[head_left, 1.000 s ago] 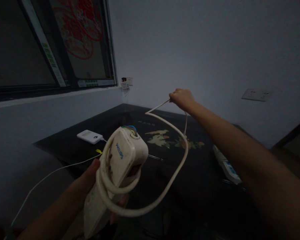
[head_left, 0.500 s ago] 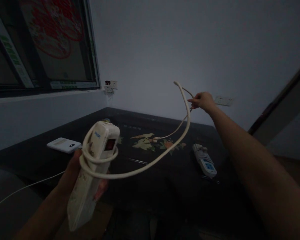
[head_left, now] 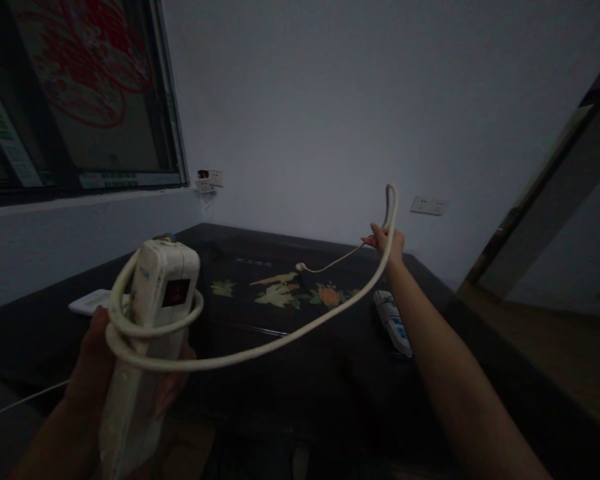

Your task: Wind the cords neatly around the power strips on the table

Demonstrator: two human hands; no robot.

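My left hand (head_left: 97, 363) is wrapped round a white power strip (head_left: 135, 400), which stands tilted with its red switch end up. Its thick cream cord (head_left: 280, 341) circles the upper part of the strip, then runs in a slack curve to the right. Over the table's far side, my right hand (head_left: 389, 243) pinches that cord, and a small loop rises above the fingers. From there the cord's free end drops to a plug (head_left: 301, 267) at the table's flower pattern.
A second power strip (head_left: 394, 325) with its cord wound round it lies on the dark table (head_left: 300, 393), beside my right forearm. A white phone-like object (head_left: 91, 302) is at the left. Wall sockets (head_left: 429, 206) are behind, a window (head_left: 95, 93) at left.
My right hand has moved down and slightly left with the cord. The left hand and power strip appear further left and closer. The view has shifted to the right.
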